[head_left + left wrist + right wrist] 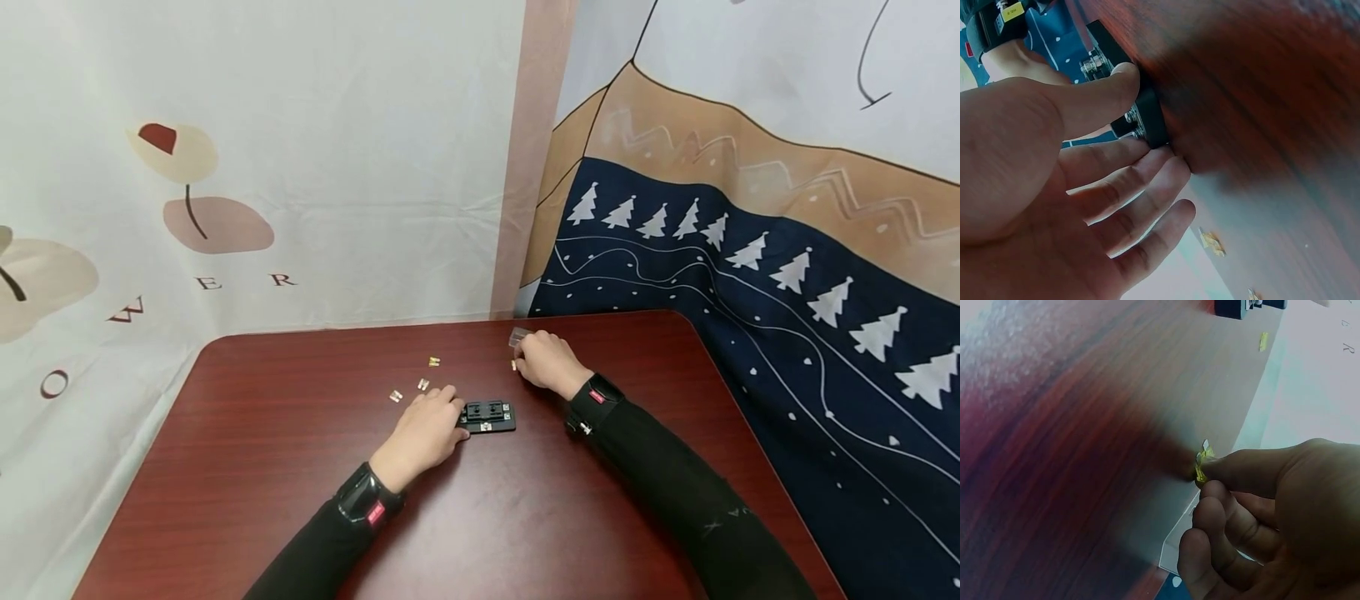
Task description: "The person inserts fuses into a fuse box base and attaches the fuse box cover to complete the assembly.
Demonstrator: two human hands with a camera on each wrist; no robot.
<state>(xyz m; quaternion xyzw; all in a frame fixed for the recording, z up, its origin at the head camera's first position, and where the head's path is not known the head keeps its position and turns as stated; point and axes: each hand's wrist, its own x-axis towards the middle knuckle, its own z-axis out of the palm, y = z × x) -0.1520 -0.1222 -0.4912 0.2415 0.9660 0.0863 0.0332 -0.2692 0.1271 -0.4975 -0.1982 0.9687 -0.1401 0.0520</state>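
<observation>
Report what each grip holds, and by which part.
The left grip holds the block by its left end, as seen from the head. The right grip pinches a clip; exactly where on it cannot be told.

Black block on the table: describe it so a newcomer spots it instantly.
On the red-brown table, find the left hand. At its thumb and fingertips, on the side toward the right hand, is the black block, rectangular with a raised middle section. Unlike the loose shiny pieces nearby, it is dark and far larger.
</observation>
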